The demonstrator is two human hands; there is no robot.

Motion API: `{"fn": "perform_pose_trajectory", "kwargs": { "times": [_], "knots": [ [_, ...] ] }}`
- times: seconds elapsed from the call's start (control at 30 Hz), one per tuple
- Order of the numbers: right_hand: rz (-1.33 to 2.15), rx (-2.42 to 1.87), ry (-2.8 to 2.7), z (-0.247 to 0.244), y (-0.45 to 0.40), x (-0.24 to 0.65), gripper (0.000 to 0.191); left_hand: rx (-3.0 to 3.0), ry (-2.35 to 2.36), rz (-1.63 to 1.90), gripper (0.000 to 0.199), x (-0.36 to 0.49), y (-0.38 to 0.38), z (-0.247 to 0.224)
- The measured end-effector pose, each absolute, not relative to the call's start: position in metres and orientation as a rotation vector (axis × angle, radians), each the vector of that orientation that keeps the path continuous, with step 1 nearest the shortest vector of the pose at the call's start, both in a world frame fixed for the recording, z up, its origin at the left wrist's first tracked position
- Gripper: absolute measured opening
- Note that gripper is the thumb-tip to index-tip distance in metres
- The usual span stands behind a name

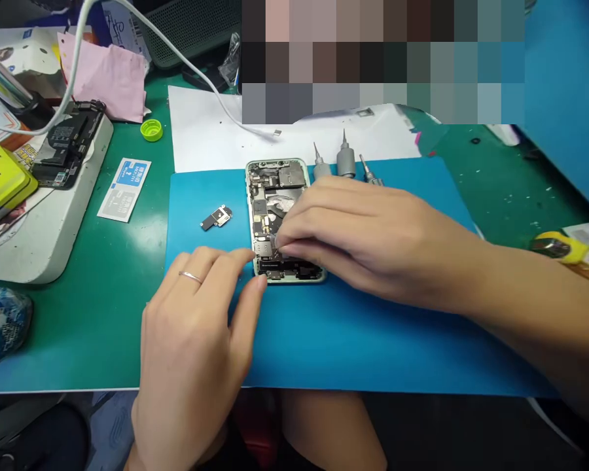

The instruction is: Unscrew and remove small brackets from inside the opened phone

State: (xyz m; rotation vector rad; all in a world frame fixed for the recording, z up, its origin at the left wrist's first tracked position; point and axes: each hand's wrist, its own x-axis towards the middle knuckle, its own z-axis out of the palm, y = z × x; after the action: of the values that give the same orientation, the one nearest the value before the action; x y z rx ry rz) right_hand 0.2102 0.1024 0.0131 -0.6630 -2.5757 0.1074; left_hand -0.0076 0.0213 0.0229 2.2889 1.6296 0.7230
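An opened smartphone (260, 208) with its inner boards exposed lies flat on the blue mat, top edge away from me. My left hand (196, 327), with a ring on one finger, grips the phone's lower left corner between thumb and fingertips. Over the phone's inside, my right hand (358, 239) is closed in a pinch, fingertips at the lower middle of the phone. Whatever is in that pinch is hidden by the fingers. The right side of the phone is covered by this hand. A small metal-and-black phone part (216, 217) lies on the mat to the left.
Several grey screwdriver bits or heads (345, 156) stand behind my right hand. A white sheet (201, 131) lies at the back, crossed by a white cable (177, 49). On the left are a card (124, 190), a green cap (152, 130) and another phone body (69, 144) on a white box.
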Motion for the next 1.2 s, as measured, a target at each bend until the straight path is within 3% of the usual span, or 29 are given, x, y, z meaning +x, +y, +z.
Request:
{"fn": "perform_pose_trajectory", "kwargs": {
  "times": [1.2],
  "knots": [
    [0.238,-0.701,-2.521,-0.001,0.093,0.206,0.018,2.24,1.652,0.527,0.016,0.004,0.025,0.028]
  ]
}}
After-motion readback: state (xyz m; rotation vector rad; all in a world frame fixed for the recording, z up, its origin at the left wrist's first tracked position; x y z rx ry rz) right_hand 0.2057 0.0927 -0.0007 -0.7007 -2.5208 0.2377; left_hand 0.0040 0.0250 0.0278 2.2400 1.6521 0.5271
